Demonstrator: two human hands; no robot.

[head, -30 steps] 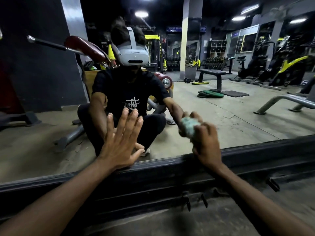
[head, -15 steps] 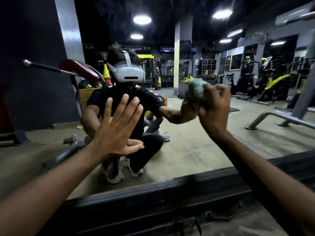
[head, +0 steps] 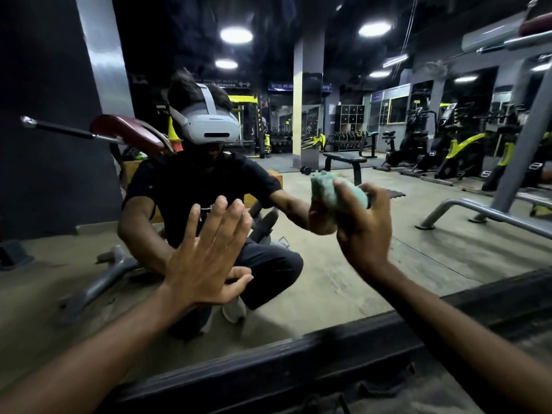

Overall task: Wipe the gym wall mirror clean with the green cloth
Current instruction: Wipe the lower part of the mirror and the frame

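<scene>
The gym wall mirror (head: 373,264) fills most of the view and reflects me crouched in front of it. A bunched green cloth (head: 334,192) is gripped in my right hand (head: 363,228), which holds it against the glass right of centre. My left hand (head: 206,258) lies flat on the mirror with its fingers straight and spread, left of centre. Part of the cloth is hidden under my fingers.
The mirror's dark bottom frame (head: 298,363) runs across the lower view, with dusty floor (head: 448,395) below it at the right. The glass reflects gym machines, a bench, a pillar and ceiling lights behind me.
My right hand with the cloth rose from near the mirror's bottom edge to about mid-height and now sits a little lower. My left hand stays flat on the glass.
</scene>
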